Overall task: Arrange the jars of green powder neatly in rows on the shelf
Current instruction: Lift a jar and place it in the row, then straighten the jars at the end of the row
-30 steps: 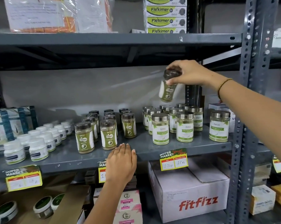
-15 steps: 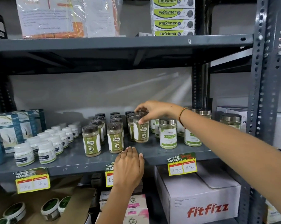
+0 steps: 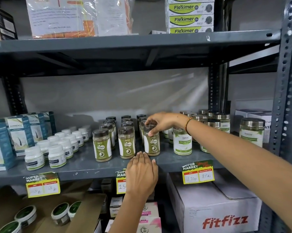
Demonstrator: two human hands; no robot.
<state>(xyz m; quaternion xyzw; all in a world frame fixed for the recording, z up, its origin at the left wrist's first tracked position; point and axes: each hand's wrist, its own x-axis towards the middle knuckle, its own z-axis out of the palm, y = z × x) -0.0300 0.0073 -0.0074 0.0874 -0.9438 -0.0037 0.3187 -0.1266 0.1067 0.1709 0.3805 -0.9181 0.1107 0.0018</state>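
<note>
Several dark-lidded jars of green powder stand in three rows on the grey middle shelf [image 3: 84, 165]. My right hand [image 3: 163, 122] grips the lid of the front jar of the right row [image 3: 152, 145], which stands upright on the shelf. The front jars of the other rows [image 3: 102, 146] [image 3: 127, 142] stand to its left. My left hand [image 3: 141, 172] lies flat, fingers together, on the shelf's front edge just below the gripped jar, holding nothing.
Steel-lidded jars with white-green labels [image 3: 182, 142] stand right of the rows; one sits apart [image 3: 252, 132]. Small white bottles [image 3: 56, 155] and blue boxes [image 3: 19, 133] fill the left. A perforated upright [image 3: 288, 81] bounds the right. A Fitfizz carton [image 3: 222, 212] sits below.
My right hand brought the jar down from mid-air at the right and set it at the front of the right row. My left hand stayed on the shelf edge.
</note>
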